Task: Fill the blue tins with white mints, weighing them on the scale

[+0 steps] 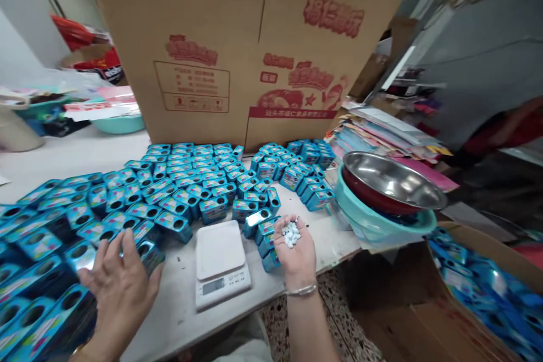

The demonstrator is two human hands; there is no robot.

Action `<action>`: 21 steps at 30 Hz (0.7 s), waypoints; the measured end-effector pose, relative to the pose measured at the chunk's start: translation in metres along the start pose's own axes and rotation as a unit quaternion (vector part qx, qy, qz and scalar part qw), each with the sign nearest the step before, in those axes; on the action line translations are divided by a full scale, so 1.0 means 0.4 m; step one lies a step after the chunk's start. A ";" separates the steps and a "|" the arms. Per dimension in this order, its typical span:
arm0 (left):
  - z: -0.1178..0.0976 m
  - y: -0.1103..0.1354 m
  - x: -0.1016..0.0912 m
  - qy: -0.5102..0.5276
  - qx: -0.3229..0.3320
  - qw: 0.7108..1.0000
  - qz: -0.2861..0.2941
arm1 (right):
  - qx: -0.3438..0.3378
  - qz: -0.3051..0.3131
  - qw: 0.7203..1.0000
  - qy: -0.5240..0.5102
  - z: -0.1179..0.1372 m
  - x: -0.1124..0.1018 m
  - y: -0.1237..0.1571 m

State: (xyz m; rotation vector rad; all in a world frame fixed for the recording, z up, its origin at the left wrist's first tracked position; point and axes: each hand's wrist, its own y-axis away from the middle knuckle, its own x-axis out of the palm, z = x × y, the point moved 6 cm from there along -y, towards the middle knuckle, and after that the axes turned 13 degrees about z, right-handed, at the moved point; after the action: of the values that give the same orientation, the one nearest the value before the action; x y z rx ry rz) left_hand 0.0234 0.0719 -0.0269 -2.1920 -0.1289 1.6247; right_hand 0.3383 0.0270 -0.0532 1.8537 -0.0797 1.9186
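My left hand (121, 277) is over the blue boxes at the left, fingers spread and bent, nothing visible in its grasp. Its fingertips are close to a small blue box (149, 253); whether they touch it I cannot tell. Palm up, my right hand (297, 254) cups a small heap of white and pale blue candies (291, 234). Between my hands a white digital scale (219, 249) stands on the table with a bare platform. Beside the right hand is a short row of blue boxes (268, 242). Many boxes show a round hole on top.
A large cardboard carton (241, 22) stands upright behind the boxes on the white table (178, 305). At right, a steel bowl (394, 178) rests above a turquoise basin (352, 206), near stacked papers (382, 133). Below right, an open carton (407, 334) holds more blue boxes.
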 end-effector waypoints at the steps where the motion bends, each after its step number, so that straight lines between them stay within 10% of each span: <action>1: -0.023 -0.010 -0.006 0.028 0.013 0.999 -0.012 | -0.011 0.006 1.000 -0.002 0.025 0.000 0.006; 8: -0.363 -0.203 0.042 0.141 0.245 0.954 0.101 | -0.060 0.054 0.996 -0.032 0.193 -0.028 0.050; 15: -0.835 -0.478 0.285 0.034 0.430 0.882 0.191 | -0.085 0.066 0.994 -0.013 0.312 -0.158 0.027; 21: -1.003 -0.557 0.496 -0.046 0.500 0.834 0.228 | -0.062 0.091 0.993 -0.030 0.385 -0.266 -0.025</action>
State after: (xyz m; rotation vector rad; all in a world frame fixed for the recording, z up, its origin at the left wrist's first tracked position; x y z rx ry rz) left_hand 0.4977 0.2299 -0.0255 -1.3408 1.0561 1.4774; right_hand 0.4830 -0.0497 -0.1444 1.8760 -0.3906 1.9286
